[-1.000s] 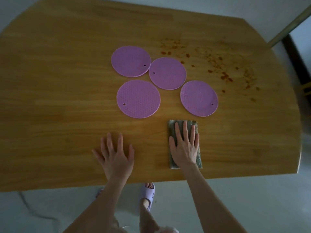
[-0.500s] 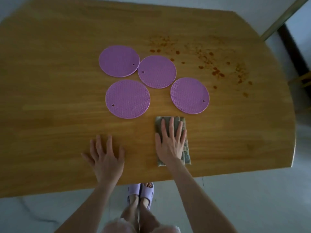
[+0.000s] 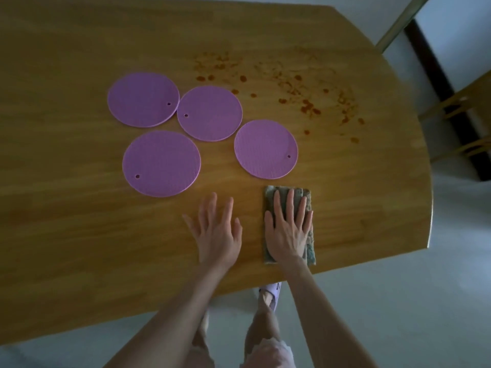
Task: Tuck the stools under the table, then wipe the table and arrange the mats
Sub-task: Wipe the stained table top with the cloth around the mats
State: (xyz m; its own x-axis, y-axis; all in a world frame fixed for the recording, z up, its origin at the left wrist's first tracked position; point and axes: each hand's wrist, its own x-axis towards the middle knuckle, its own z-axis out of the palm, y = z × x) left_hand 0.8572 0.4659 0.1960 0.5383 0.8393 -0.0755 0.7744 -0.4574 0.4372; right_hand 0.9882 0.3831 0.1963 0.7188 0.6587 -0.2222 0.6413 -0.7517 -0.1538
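Several round purple mats lie in a loose cluster on the wooden table (image 3: 66, 208): one far left (image 3: 143, 99), one in the middle (image 3: 210, 112), one nearer me (image 3: 161, 163) and one to the right (image 3: 265, 149). A folded grey-green cloth (image 3: 310, 251) lies near the front edge, just below the right mat. My right hand (image 3: 288, 229) presses flat on it, fingers straight and apart. Close beside it, my left hand (image 3: 216, 232) rests flat on the bare wood with spread fingers. No stool shows.
Reddish-brown stains (image 3: 305, 102) are spattered over the far right of the table, beyond the mats. A wooden chair (image 3: 473, 107) stands past the table's right edge. My legs and a lilac slipper (image 3: 273, 290) show below the front edge on the pale floor.
My right hand has slid the cloth to the right, from below the right mat's left side to below its right side. My left hand has moved right, closer to it.
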